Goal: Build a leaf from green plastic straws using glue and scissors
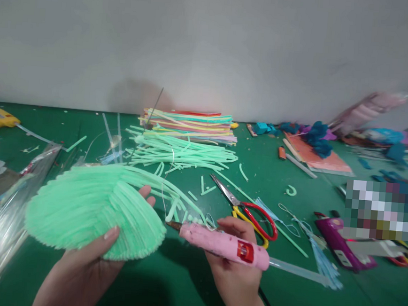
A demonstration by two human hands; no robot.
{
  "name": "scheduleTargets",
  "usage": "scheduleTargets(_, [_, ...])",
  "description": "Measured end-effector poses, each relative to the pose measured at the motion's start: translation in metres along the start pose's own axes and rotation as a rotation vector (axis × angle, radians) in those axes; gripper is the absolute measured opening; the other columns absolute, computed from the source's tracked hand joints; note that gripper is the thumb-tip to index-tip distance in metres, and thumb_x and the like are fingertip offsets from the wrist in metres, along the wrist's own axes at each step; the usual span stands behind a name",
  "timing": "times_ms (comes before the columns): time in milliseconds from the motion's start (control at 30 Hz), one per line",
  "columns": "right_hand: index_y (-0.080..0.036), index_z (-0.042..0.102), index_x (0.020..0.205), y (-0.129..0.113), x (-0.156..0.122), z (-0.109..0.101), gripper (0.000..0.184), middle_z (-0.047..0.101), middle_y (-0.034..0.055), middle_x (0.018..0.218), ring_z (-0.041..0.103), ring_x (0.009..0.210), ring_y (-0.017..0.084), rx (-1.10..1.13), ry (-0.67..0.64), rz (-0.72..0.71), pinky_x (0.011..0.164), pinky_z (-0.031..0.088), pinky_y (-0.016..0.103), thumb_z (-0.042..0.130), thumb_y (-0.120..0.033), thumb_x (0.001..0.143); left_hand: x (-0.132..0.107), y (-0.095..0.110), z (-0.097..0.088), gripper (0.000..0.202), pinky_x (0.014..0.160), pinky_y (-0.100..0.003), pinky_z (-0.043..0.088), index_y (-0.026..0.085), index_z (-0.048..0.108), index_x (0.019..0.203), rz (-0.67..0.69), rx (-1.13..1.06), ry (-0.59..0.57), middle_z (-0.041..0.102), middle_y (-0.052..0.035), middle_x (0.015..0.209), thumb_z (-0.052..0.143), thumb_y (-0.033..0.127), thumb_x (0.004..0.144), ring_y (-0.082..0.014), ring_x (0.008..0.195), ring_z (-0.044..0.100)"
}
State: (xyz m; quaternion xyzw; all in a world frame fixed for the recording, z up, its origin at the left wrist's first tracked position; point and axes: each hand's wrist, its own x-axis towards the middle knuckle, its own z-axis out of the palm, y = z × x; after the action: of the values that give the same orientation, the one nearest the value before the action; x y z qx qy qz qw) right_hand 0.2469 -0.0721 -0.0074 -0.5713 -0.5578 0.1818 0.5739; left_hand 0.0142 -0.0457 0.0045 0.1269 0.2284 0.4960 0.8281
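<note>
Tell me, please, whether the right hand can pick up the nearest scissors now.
Probably not: the scissors lie close by, but the right hand is occupied, holding the pink glue gun.

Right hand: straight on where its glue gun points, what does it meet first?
Most likely the right edge of the green fuzzy piece held in the left hand: the pink glue gun in the right hand points its nozzle that way. Depth is unclear, so it could miss.

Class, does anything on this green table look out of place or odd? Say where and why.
Yes: short green pieces lie scattered between the pink glue gun and the green pile, untidy beside those gathered stems. One curled piece lies apart, right of the scissors.
</note>
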Motion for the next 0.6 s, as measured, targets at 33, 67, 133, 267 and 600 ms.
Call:
scheduleTargets(33, [-0.025,0.052,0.103,0.0,0.0,0.0,0.032,0.059,-0.0073,0.064,0.058,0.047,0.013,-0.005,-0.005,0.0,0.045,0.049,0.023,0.068,-0.012,0.078,-0.001,0.001,-0.001,0.068,0.113,-0.024,0.026,0.036,-0.003,0.154,-0.004,-0.003,0.003,0.046,0.0082,0.147,0.018,0.005,0.098,-0.0052,0.139,0.032])
scheduleTargets(67, [-0.026,0.052,0.103,0.0,0.001,0.0,0.032,0.059,-0.0073,0.063,0.059,0.048,0.013,-0.01,-0.009,-0.001,0.046,0.049,0.024,0.067,-0.012,0.078,-0.001,0.002,-0.002,0.072,0.113,-0.025,0.026,0.037,-0.003,0.154,-0.003,-0.011,0.005,0.045,0.0082,0.148,0.019,0.002,0.096,-0.0065,0.139,0.032])
scheduleTargets(133, [-0.026,0.052,0.103,0.0,0.001,-0.001,0.033,0.06,-0.007,0.064,0.06,0.05,0.014,-0.02,-0.006,0.0,0.047,0.05,0.024,0.068,-0.013,0.077,-0.002,0.003,-0.003,0.077,0.113,-0.024,0.026,0.039,-0.005,0.153,0.0,-0.031,0.007,0.043,0.0093,0.149,0.021,-0.002,0.093,-0.0061,0.139,0.032])
scheduleTargets(267, [-0.025,0.053,0.101,0.0,0.001,-0.001,0.033,0.064,-0.0043,0.071,0.062,0.053,0.014,-0.05,0.028,0.008,0.049,0.051,0.024,0.069,-0.013,0.075,-0.001,0.004,-0.006,0.073,0.106,-0.011,0.028,0.032,-0.012,0.153,-0.022,-0.085,0.014,0.043,0.0088,0.149,0.019,0.002,0.094,0.0006,0.137,0.032])
scheduleTargets(600, [-0.026,0.055,0.102,0.003,-0.002,0.003,0.031,0.063,-0.004,0.069,0.061,0.055,0.015,-0.014,0.062,0.048,0.05,0.05,0.025,0.071,-0.019,0.076,-0.001,0.004,0.005,0.069,0.112,-0.023,0.032,0.036,0.001,0.155,-0.035,-0.077,0.03,0.047,0.007,0.147,0.023,0.005,0.097,-0.0065,0.138,0.037])
